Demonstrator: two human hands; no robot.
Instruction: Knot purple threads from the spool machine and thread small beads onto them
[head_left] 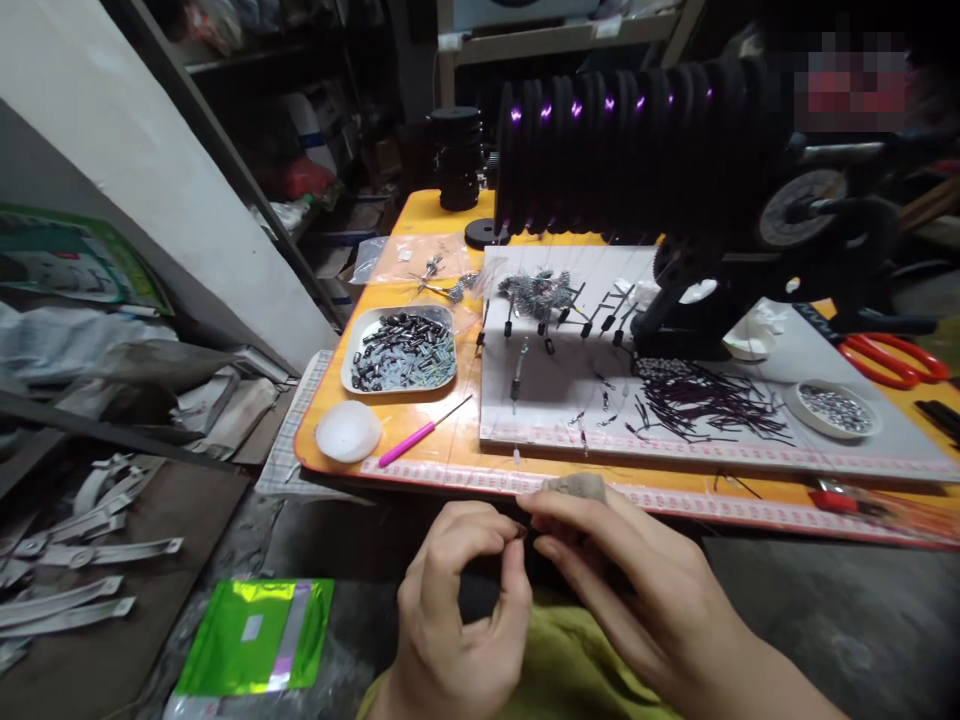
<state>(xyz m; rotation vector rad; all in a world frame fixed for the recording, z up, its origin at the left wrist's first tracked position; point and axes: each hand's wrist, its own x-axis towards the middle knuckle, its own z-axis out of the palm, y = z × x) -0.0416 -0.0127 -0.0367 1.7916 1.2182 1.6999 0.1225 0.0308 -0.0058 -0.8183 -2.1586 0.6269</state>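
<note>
My left hand [469,600] is held low in front of the table's near edge, thumb and index finger pinched together around something small and dark. Close beside it, my right hand [626,575] has its thumb and fingers drawn together near the same spot. What the fingertips hold is too small to name. Just beyond my hands runs a measuring tape strip [450,478] along the table edge. A pink-handled hook tool [411,442] lies on the orange table [322,410], left of the white board [555,420].
A white tray [346,375] holds small black and clear parts. Near it sits a round white lid [348,432]. A black spool machine [637,150] stands on the board beside dark thin sticks [697,400], a bowl [836,432] of metal bits and red-handled scissors [892,362]. A green packet [251,640] lies lower left.
</note>
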